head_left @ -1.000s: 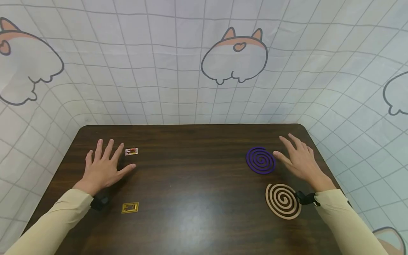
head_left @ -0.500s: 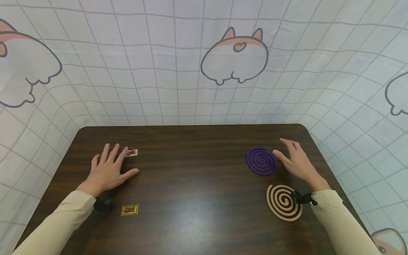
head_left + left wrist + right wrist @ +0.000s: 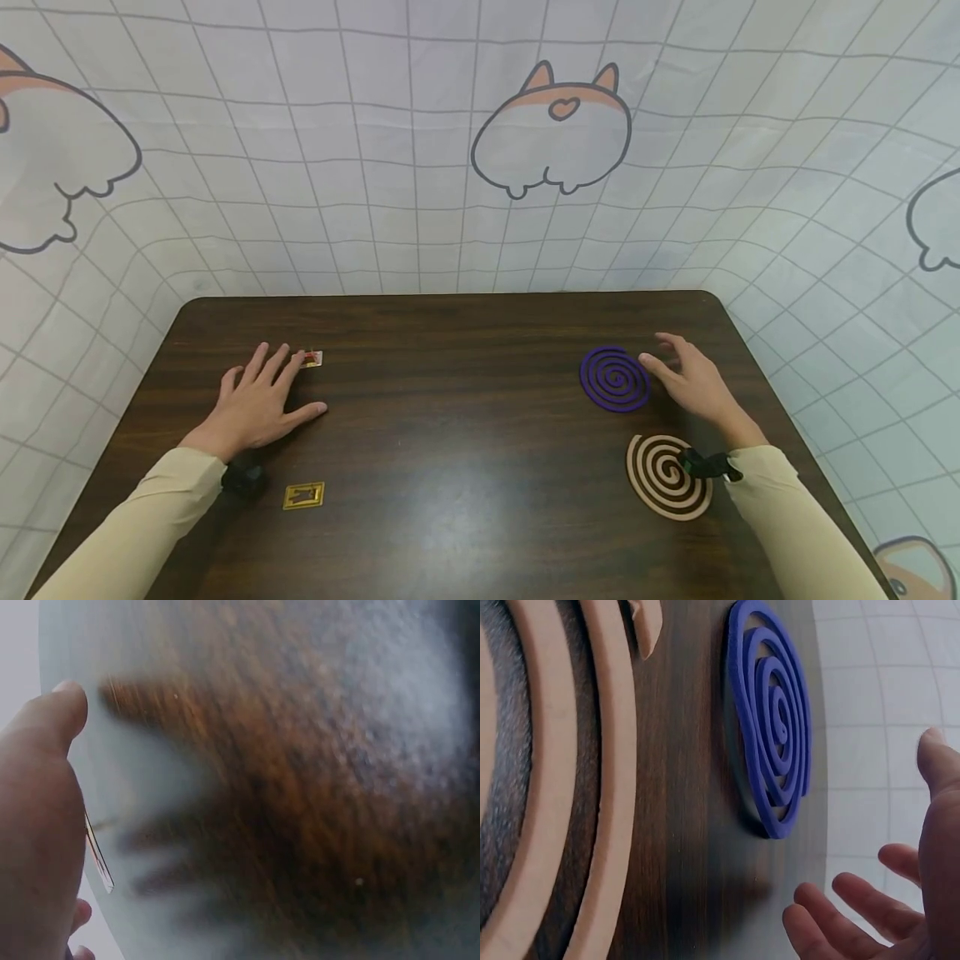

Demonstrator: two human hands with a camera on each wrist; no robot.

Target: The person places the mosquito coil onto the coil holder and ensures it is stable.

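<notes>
My left hand hovers palm down over the table's left side, fingers spread and holding nothing. Its index fingertip overlaps a small red and white rectangular plate in the head view; that plate's thin edge shows beside the hand in the left wrist view. A small gold plate with a cut-out middle lies nearer the front. On the right, my right hand has loosely bent fingers with nothing in them. Just left of its thumb lies a purple mosquito coil, flat on the table. A tan mosquito coil lies nearer me.
The dark wooden table has rounded far corners. A white gridded curtain with cartoon animals surrounds its back and sides. The right wrist's black strap camera overlaps the tan coil in the head view.
My left hand has shifted slightly right and toward me, its index finger now overlapping the red and white plate. My right fingers have bent more, and that hand has drawn slightly left.
</notes>
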